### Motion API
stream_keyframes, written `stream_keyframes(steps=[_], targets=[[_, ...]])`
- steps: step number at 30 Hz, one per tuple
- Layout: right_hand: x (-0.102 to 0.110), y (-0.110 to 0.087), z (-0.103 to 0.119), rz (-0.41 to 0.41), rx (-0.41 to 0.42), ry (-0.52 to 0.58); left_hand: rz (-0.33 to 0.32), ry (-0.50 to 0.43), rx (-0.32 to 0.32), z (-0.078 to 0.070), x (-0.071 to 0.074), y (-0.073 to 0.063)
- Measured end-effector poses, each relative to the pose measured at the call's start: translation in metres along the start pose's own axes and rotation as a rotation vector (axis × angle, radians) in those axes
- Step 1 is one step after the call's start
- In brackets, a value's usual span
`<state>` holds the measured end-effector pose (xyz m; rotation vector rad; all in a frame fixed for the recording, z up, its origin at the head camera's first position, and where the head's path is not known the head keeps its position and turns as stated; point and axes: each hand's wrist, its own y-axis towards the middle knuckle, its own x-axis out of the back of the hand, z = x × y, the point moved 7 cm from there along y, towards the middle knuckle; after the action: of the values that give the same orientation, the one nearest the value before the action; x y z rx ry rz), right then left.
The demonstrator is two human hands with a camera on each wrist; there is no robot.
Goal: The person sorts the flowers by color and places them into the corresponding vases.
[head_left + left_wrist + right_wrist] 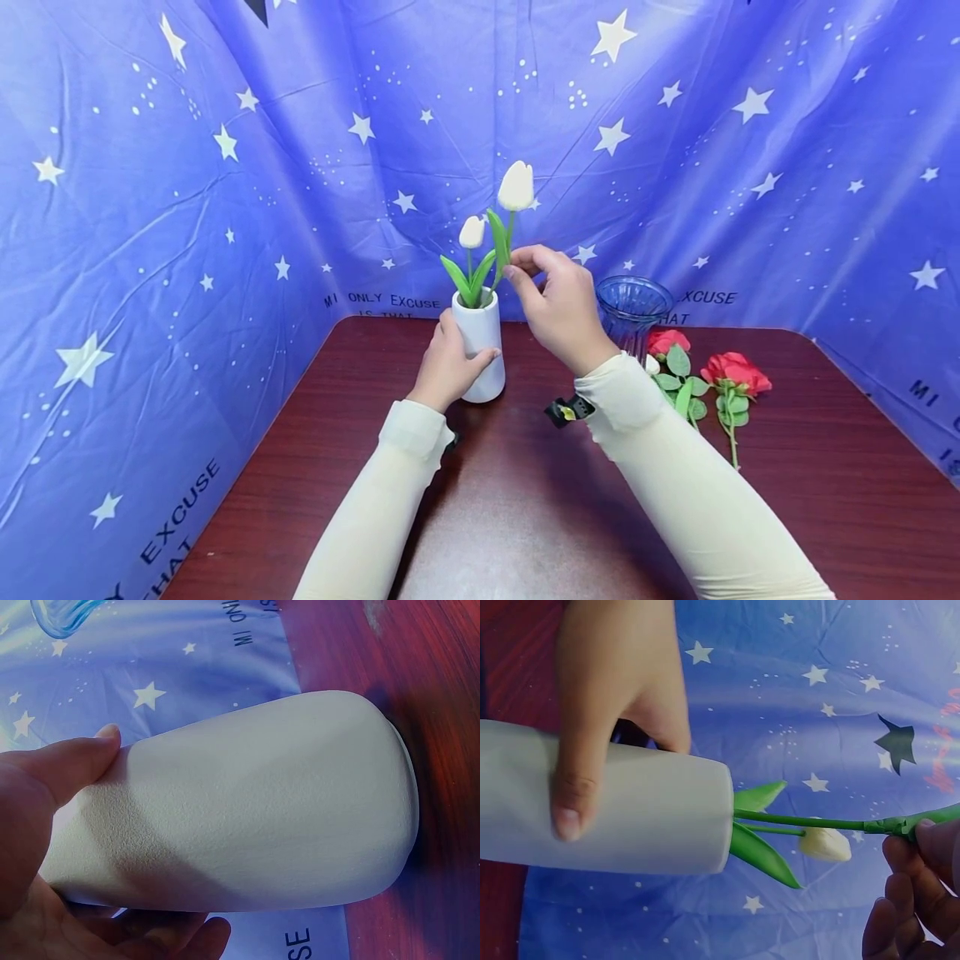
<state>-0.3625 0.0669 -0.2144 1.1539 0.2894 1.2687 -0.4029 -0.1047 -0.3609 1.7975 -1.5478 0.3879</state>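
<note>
My left hand [442, 367] grips the side of a white vase [484, 367], which stands upright on the table; the left wrist view shows thumb and fingers around its wall [262, 810]. In my right hand [566, 308], thumb and fingertips pinch the green stem of a white tulip [516, 187] above the vase's mouth. From the right wrist view, the lower stem [817, 822] of that tulip runs into the vase opening. A second, shorter white tulip [472, 232] stands in the vase with its green leaves [456, 279] spread over the rim.
A clear blue glass vase [635, 302] stands behind my right forearm. Beside it on the dark red wooden table [360, 375] lie a red rose [737, 372], another red rose [668, 341] and a partly hidden white flower [652, 365]. Blue star-printed cloth [420, 158] hangs around the table.
</note>
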Motion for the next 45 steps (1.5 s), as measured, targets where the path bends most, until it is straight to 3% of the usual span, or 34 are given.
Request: stream_keyframes(steps=[13,28,45], targets=[[-0.03,-0.002,0.001,0.095,-0.01,-0.013,0.008,-0.017,0.018,0.004,0.001,-0.002],[-0.056,-0.004,-0.006,0.15,-0.104,0.056,-0.01,0.021,-0.06,-0.003,0.002,-0.002],[-0.077,-0.007,-0.022,0.185,-0.128,-0.029,-0.016,0.007,-0.1,-0.002,0.002,0.001]])
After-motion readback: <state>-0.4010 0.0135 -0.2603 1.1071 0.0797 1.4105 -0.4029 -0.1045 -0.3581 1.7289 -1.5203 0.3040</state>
